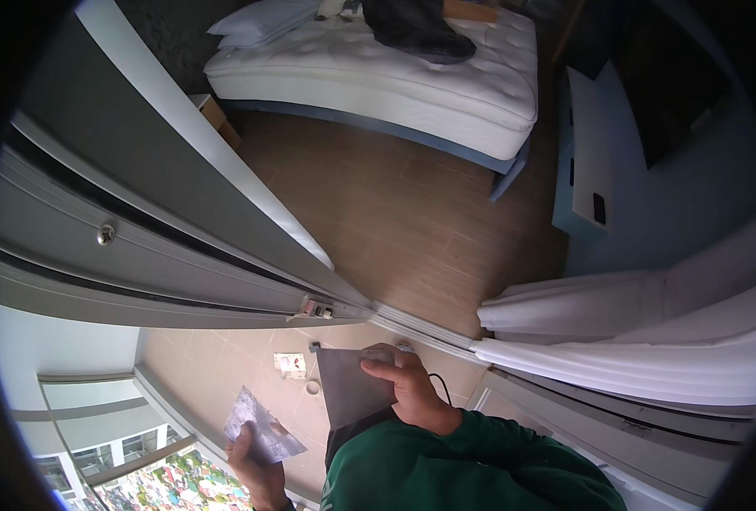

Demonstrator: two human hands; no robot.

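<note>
My right hand (pixel 414 393) comes out of a green sleeve and grips the right edge of a flat grey sheet (pixel 348 385), holding it over the sliding door's floor track (pixel 420 328). My left hand (pixel 257 467), low in the picture, holds a smaller flat plate (pixel 263 426) smeared with grey and white material, tilted over the tiled balcony floor. The two hands are a short way apart and the plate does not touch the grey sheet.
A grey sliding door frame (pixel 140 238) runs across the left. White curtains (pixel 633 332) bunch at the right. On the balcony tiles lie a small packet (pixel 290 364) and a tape ring (pixel 312 387). Beyond the wooden floor (pixel 395 196) stand a bed (pixel 412 72) and a pale cabinet (pixel 587 162).
</note>
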